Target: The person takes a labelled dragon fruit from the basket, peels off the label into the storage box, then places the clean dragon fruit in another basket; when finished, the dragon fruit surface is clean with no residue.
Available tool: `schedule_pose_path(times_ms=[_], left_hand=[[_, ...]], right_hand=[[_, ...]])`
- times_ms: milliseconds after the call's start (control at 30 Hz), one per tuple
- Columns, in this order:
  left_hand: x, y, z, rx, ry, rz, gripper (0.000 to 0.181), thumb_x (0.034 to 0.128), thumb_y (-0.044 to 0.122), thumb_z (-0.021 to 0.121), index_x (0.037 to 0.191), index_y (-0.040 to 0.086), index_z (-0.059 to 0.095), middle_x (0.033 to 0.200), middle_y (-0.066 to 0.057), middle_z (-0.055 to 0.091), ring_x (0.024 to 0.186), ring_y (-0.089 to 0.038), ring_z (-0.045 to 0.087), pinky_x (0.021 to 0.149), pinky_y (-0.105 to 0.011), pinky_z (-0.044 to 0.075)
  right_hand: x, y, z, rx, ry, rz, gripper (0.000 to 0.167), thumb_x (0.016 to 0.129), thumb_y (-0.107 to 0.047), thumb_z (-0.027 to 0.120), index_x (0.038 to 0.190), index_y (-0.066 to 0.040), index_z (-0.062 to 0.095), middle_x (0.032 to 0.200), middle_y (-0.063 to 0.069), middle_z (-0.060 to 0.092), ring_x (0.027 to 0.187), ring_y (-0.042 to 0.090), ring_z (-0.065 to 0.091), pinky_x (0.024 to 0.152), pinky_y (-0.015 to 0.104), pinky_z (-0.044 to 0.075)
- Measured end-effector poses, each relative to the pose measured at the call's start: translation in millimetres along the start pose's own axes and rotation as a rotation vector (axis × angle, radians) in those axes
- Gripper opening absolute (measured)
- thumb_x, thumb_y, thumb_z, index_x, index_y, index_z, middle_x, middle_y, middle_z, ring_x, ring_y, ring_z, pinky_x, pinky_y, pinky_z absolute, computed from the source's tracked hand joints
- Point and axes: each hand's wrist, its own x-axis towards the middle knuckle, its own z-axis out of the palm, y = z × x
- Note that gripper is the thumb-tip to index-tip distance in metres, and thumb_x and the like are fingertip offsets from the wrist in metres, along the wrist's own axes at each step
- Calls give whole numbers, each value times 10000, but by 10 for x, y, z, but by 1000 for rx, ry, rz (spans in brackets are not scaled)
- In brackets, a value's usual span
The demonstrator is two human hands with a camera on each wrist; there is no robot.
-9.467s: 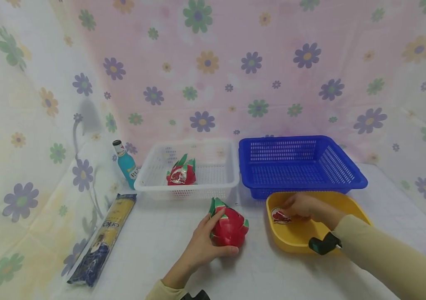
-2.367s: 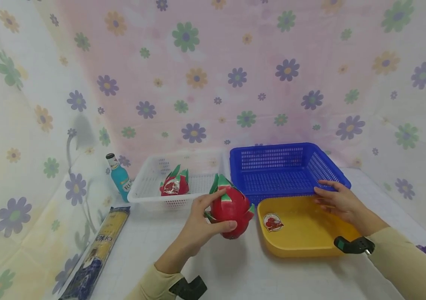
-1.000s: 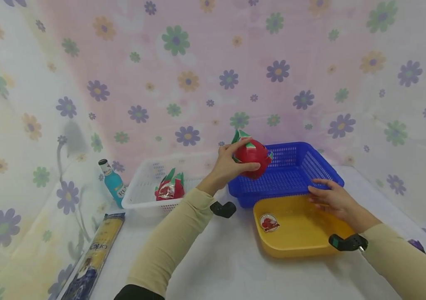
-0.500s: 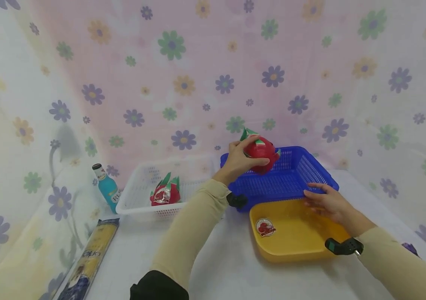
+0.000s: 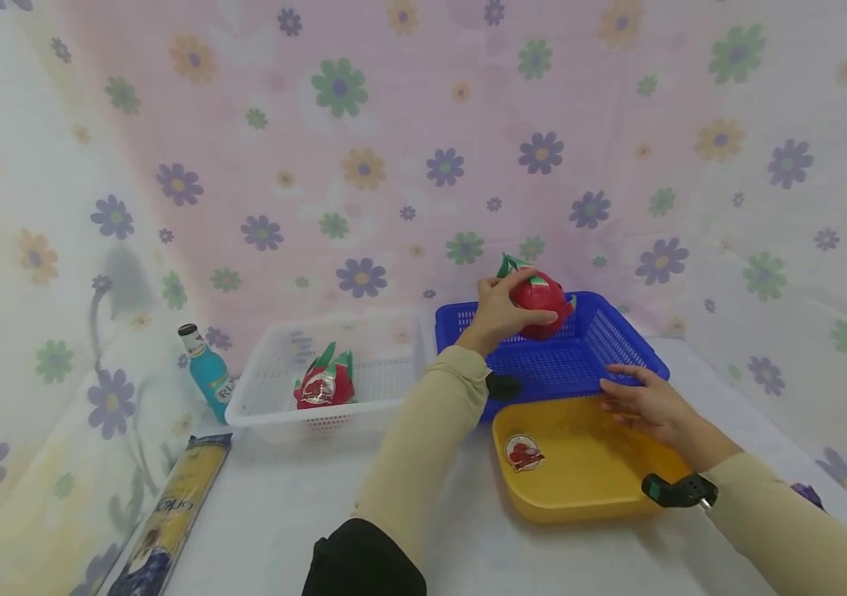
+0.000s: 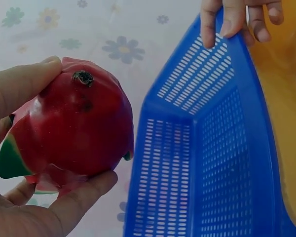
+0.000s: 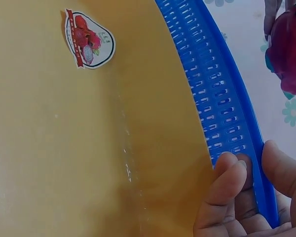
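Note:
My left hand (image 5: 501, 314) grips a red dragon fruit (image 5: 546, 302) with green-tipped scales, fingers and thumb on either side, raised over the blue perforated basket (image 5: 542, 377). The left wrist view gives the dragon fruit (image 6: 89, 123) close up, its dark stem scar facing the camera. My right hand (image 5: 650, 410) pinches the front rim of the blue basket near its right corner; the right wrist view has the thumb and fingers on opposite sides of that rim. In front stands a yellow basin (image 5: 587, 497), with a fruit-picture sticker (image 5: 523, 453) on its inner left side.
Inside a white perforated basket (image 5: 267, 412) at left lies another dragon fruit (image 5: 324, 382) with a sticker. Left of that stands a blue bottle (image 5: 207, 374). A long yellow and navy pasta packet (image 5: 173, 513) lies at front left. Flowered cloth (image 5: 393, 165) hangs behind.
The left hand has lifted the dragon fruit off the table and carried it rightward and back over the blue basket. The right hand has gone from the sticker in the basin to the blue rim.

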Motion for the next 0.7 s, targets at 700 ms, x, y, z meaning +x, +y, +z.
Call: schedule_pose_path(times_ms=[700], left_hand=[[-47,-200,248,134,-9,-43,446,833,-10,693,1240,174,696,1617,-98,263,1499,-250,232,607,-218,425]], right_hand=[[24,-4,-7,0,13,30,769,945,-389,629,1536,-129,213,888,-138,703,892,123,682,781,274,539]])
